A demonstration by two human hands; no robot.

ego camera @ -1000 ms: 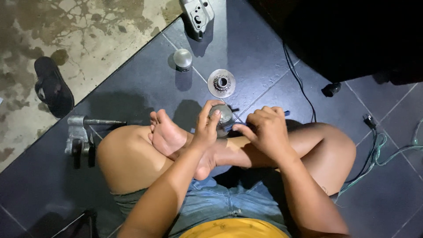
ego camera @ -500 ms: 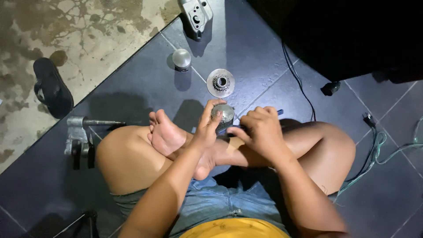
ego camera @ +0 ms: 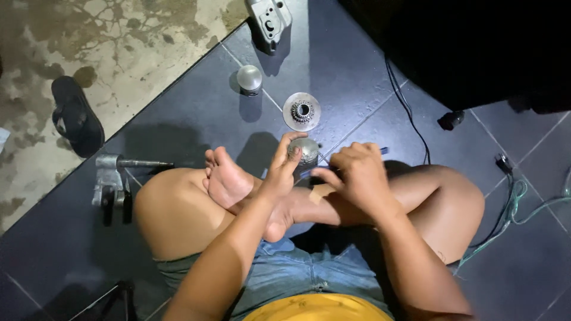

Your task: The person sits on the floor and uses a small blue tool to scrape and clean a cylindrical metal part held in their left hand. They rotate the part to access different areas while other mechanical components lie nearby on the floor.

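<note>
Near the middle of the frame, the left hand (ego camera: 279, 172) grasps a small round metal part (ego camera: 306, 150) between thumb and fingers, holding it above the crossed legs. The right hand (ego camera: 354, 172) is just beside it on the right, fingers curled toward the part, with a thin dark tool (ego camera: 380, 151) showing behind the knuckles; if this hand really grips the tool I cannot tell. The part lies left of and slightly above the right hand, so the left hand is the nearer one; it is rounded, and its long axis cannot be told. The person sits on a dark tiled floor (ego camera: 357, 77). Above the hands lie a toothed metal disc (ego camera: 301, 111) and a shiny dome-shaped cap (ego camera: 249, 79), well apart from each other. At the left edge are a metal clamp tool (ego camera: 116, 178) and a black sandal (ego camera: 76, 122); cables (ego camera: 410, 119) run on the right.
</note>
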